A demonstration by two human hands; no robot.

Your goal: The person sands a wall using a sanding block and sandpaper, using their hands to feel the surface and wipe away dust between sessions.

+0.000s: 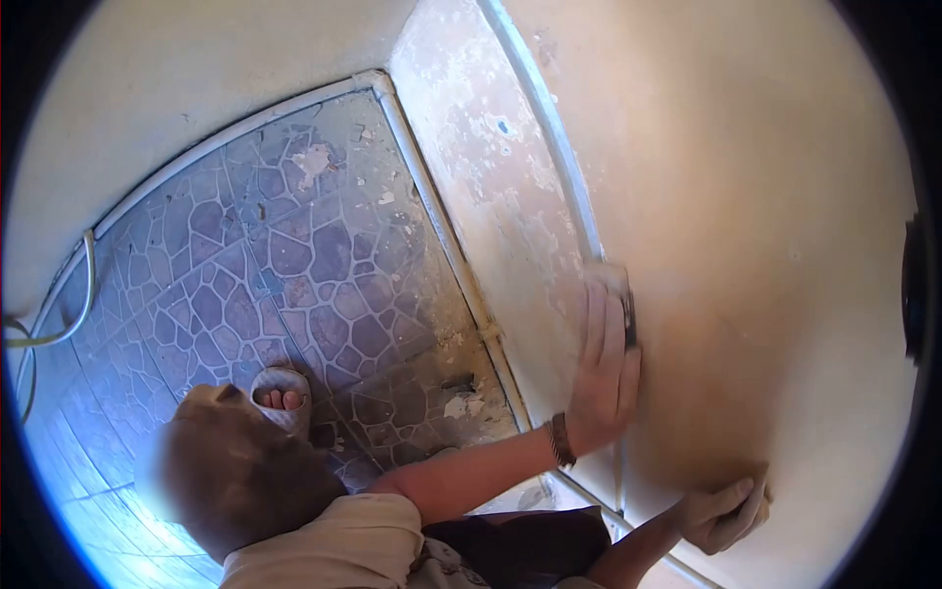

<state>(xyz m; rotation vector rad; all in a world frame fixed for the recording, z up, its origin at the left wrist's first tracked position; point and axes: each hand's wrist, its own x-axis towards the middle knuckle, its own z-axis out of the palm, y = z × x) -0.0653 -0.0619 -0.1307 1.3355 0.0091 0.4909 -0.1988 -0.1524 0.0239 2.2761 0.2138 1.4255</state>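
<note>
My left hand, with a dark bracelet at its wrist, reaches up against the wall beside a pale raised strip. Its fingers lie long over a small dark-edged object, pressed close to the wall; motion blur hides its kind. Lower and to the right, my right hand is closed, with fingers curled and thumb pressed against them near the smooth cream wall. Whatever it may hold is hidden. Left of the strip, the wall section has patchy, flaking paint.
Stone-patterned floor tiles spread below, with paint flakes and dark stains near the wall. A pale pipe runs along the wall's foot. A slippered foot stands beside a blurred brown rounded shape. A hose hangs at left.
</note>
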